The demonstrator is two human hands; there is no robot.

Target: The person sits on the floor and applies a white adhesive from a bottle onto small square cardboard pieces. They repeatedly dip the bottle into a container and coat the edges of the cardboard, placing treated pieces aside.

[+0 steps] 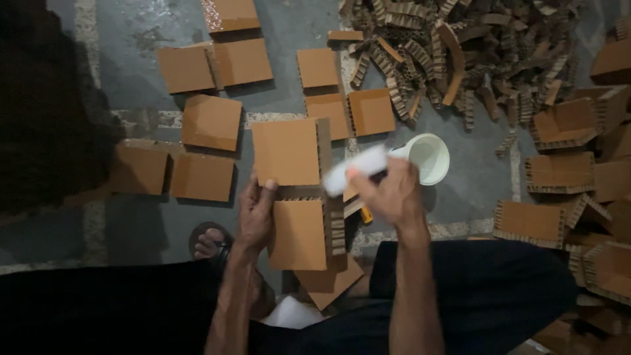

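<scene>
My left hand (255,212) grips the left edge of a brown cardboard piece (299,235) with a honeycomb strip along its right side, held over my lap. Just above it lies a larger square cardboard panel (286,151), touching my fingertips. My right hand (392,192) is closed around a white, blurred tube-like object (353,169), raised over the cardboard's right edge. A small orange-tipped tool (365,214) shows under that hand.
A white plastic cup (430,156) stands on the grey floor to the right of my hand. Several flat cardboard squares (211,122) lie spread at left and centre. A heap of honeycomb strips (460,52) fills the top right, and assembled cardboard blocks (562,172) stack at right. My sandalled foot (209,242) rests at lower left.
</scene>
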